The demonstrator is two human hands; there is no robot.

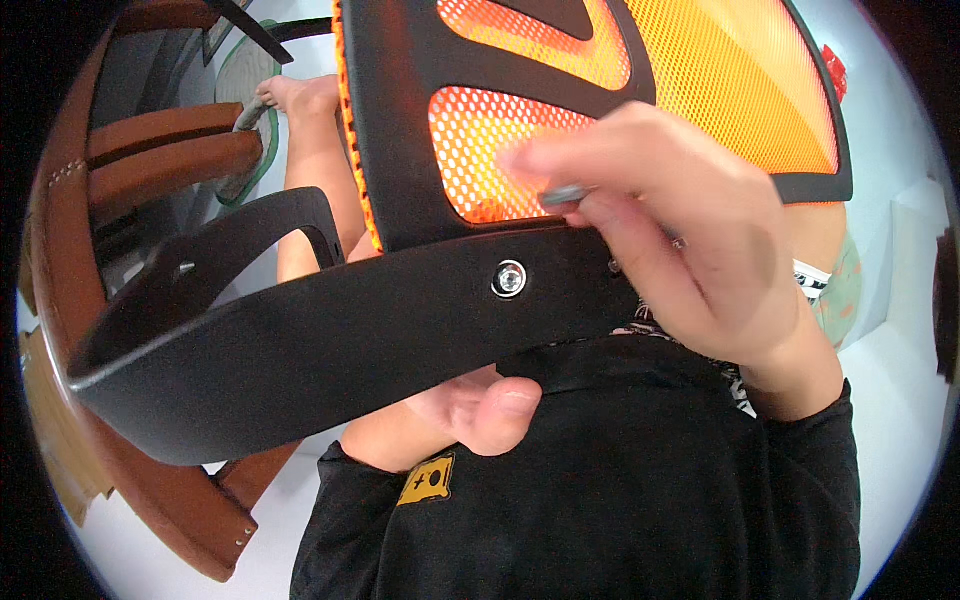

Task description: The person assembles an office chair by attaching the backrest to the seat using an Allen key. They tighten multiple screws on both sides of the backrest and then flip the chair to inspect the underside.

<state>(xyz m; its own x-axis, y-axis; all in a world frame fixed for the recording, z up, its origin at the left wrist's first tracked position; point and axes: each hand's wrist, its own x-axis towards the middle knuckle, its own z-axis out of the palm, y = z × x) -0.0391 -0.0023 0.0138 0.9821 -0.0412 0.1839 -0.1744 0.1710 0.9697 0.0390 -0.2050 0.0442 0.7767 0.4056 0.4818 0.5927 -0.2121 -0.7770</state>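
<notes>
A black chair armrest (250, 365) lies across in front of me, against the black-framed chair back with orange mesh (740, 75). One silver socket-head bolt (509, 279) sits in the armrest. Over the mesh, my right hand (700, 225) is closed, pinching a small grey metal piece (565, 196) between thumb and fingers. Motion blurs that piece, so its kind is unclear. Below the armrest's lower edge is my left hand (485, 410), thumb showing and closed against the armrest; its other fingers are mostly hidden.
Brown wooden furniture (170, 140) with curved slats stands at the left. My bare leg (315, 140) and foot show beyond the armrest. Something red (834, 73) lies at the far right on the pale floor (890, 400). Cardboard (55, 430) is at the left edge.
</notes>
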